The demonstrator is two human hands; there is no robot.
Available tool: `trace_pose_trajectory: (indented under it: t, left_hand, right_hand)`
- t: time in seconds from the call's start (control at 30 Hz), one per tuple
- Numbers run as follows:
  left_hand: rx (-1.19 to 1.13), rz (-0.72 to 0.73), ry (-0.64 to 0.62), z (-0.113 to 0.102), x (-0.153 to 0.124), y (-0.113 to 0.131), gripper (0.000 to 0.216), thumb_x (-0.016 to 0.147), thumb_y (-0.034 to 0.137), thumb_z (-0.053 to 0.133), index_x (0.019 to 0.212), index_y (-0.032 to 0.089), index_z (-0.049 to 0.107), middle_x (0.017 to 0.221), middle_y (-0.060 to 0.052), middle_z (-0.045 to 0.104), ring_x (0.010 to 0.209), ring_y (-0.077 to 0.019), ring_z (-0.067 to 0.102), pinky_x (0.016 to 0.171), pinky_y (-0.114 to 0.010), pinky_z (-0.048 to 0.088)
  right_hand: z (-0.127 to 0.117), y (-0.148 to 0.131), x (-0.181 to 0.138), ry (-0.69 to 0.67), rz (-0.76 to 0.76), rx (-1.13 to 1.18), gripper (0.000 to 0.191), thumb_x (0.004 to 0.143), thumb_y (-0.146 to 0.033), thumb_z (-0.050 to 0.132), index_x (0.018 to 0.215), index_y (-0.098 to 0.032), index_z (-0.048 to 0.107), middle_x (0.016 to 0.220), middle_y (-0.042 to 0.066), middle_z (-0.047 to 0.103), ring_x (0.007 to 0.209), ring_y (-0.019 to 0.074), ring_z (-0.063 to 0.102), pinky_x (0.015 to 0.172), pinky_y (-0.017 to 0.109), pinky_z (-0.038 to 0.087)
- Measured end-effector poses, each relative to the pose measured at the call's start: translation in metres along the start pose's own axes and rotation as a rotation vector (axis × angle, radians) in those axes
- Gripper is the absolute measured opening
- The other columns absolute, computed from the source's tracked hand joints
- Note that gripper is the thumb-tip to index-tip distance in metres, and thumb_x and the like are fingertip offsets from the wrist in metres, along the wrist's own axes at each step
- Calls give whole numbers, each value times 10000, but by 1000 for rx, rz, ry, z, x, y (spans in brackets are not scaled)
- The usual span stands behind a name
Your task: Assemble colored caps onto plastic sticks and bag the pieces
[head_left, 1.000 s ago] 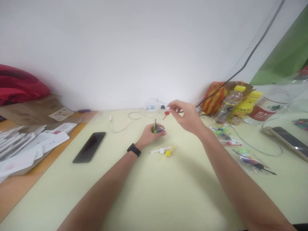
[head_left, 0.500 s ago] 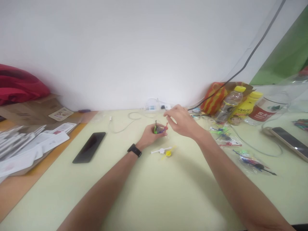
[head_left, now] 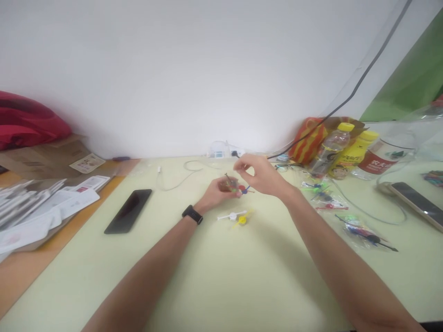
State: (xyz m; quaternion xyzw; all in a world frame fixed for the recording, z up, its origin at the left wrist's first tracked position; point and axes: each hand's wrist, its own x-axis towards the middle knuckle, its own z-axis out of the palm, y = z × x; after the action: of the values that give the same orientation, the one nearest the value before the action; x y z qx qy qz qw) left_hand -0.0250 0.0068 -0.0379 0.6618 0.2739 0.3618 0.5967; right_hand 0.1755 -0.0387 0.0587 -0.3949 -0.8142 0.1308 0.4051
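My left hand (head_left: 215, 194), with a black watch on the wrist, is closed around several small plastic pieces (head_left: 243, 189) with round hubs and thin arms. Red, blue and green show among them, partly hidden by the fingers and blurred. Just above and to the right, my right hand (head_left: 262, 176) has its thumb and fingers curled together in a pinch. Whatever lies between those fingertips is too small to make out. Below the hands, a white piece (head_left: 233, 216) and a yellow piece (head_left: 242, 220) of similar shape rest side by side on the table.
A black phone (head_left: 128, 211) lies on the left, near stacked white cards (head_left: 48, 210) and a cardboard box (head_left: 44, 159). On the right are bagged plastic pieces (head_left: 367, 234), bottles (head_left: 334, 147), a large labelled container (head_left: 379, 159) and another phone (head_left: 417, 203). Cables cross the back.
The pieces in my left hand have turned, so a blue arm now points out to the right. My right hand has shifted slightly, its fingers curled more tightly.
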Motion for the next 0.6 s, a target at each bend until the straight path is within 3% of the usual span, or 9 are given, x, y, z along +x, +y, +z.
trace_pose_trajectory:
  t: [0.27,0.4,0.5,0.57,0.6]
  left_hand:
    - [82,-29,-40,-1,-2,4,447,725,365,911,1093,172,748,1108,-146,770,1032,-300,736,937,-432,569]
    - [113,-53,3,-3,-2,4,466,700,359,927,1103,192,765,1055,-124,783,1019,-293,734,941,-425,569]
    - [9,-47,163,-7,4,-4,418,669,349,944,997,162,765,946,-107,783,906,-259,744,917,-420,581]
    - [-156,-49,380,-10,10,-12,441,657,352,953,975,135,736,896,-102,770,838,-238,747,905,-432,594]
    - [-197,-41,444,-12,12,-15,444,677,368,941,982,134,717,906,-96,765,847,-224,748,924,-429,594]
  right_hand:
    - [10,-9,-1,106,92,115,103,946,-241,543,932,-229,645,973,54,732,923,219,677,884,355,528]
    - [20,-6,0,132,45,189,158,948,-244,546,1089,-238,617,1073,62,714,996,213,673,936,367,523]
    - [21,2,0,231,95,119,371,898,-250,606,1259,-235,522,1183,91,668,1060,224,637,924,373,515]
    - [14,9,-1,232,177,30,328,880,-257,613,1198,-219,538,1149,97,669,1006,224,629,850,354,515]
    - [10,12,-3,151,218,-6,242,882,-254,600,1119,-215,573,1101,90,682,955,218,631,808,340,511]
